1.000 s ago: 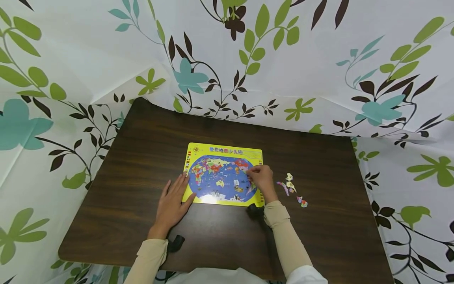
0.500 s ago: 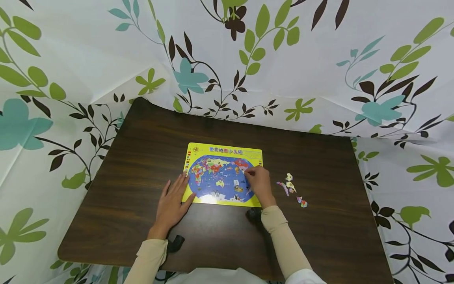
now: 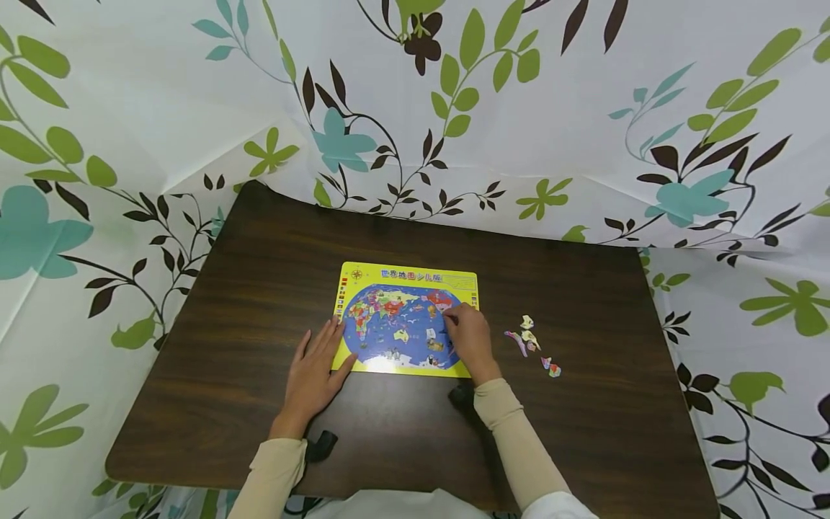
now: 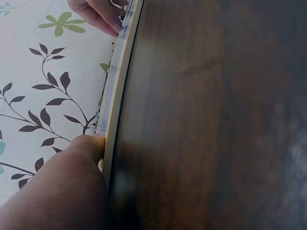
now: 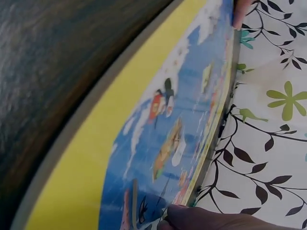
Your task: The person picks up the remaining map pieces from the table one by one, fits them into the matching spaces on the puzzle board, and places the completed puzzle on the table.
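As far as it shows, our map board (image 3: pixel 442 372) looks mostly filled, with several loose pieces (image 3: pixel 529 337) left.
Our straight-fingered left hand (image 3: pixel 314 375) rests at its near-left corner; the loose pieces lie toward the tabletop's (image 3: pixel 616 317) right edge; our right hand (image 3: pixel 472 340) has thumb and fingertips together over the mid-tabletop board's right side, perhaps pinching a piece, but we cannot tell.

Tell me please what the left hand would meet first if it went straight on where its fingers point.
The map board, at whose left edge the left hand rests; beyond, probably its printed compass, then the table. Height is hard to judge.
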Tool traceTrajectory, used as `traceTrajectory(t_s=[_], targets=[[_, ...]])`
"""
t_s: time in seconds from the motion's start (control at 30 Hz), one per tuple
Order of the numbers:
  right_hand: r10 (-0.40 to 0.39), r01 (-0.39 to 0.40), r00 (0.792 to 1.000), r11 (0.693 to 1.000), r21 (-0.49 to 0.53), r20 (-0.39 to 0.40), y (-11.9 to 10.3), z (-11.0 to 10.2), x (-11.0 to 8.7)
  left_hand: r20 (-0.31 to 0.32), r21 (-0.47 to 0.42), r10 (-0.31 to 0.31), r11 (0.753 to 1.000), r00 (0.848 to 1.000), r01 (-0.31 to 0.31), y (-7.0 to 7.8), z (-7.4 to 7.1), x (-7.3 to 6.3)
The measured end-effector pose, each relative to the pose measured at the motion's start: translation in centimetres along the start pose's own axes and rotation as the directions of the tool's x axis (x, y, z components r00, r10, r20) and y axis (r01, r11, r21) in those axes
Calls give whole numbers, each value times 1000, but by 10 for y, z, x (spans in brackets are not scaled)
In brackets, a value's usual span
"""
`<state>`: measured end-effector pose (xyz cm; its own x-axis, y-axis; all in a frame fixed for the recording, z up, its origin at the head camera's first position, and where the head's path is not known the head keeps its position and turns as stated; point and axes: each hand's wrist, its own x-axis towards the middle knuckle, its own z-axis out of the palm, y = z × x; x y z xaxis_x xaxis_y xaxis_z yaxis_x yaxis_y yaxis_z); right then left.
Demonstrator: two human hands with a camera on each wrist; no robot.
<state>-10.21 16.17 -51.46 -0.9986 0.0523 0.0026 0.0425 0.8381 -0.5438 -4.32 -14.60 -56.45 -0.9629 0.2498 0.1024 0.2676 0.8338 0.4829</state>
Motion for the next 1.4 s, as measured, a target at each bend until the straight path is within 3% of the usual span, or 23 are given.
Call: traceTrajectory(t_s=[0.2,0.37,0.47,0.6,0.7,0.8,1.07,1.4], targets=[[41,-41,999,997,61,-5,4,-6,-5,-6,-5,5,1000,1000,-5,1,0,0],[117,-100,986,985,140,-118,24,-21,-11,-6,-11,1,1000,1000,-1,3,-1,0],[184,-155,962,976,154,-202,44,-34,-12,8,5,-15,1000,1000,15,2,-2,-1],[317,-276,909,944,179,-271,72,-52,-14,25,18,-25,1000,999,25,1,-2,-1],[404,-364,874,913,186,-271,88,-63,-16,23,19,-19,1000,1000,18,0,-1,-1],[447,-413,859,893,177,-251,99,-68,-19,16,17,-14,1000,1000,13,0,-1,0],[469,-443,848,883,155,-247,109,-67,-21,22,-4,-16,1000,1000,16,3,-2,0],[521,-491,835,850,188,-178,108,-70,-12,25,0,-24,1000,999,24,4,-3,0]])
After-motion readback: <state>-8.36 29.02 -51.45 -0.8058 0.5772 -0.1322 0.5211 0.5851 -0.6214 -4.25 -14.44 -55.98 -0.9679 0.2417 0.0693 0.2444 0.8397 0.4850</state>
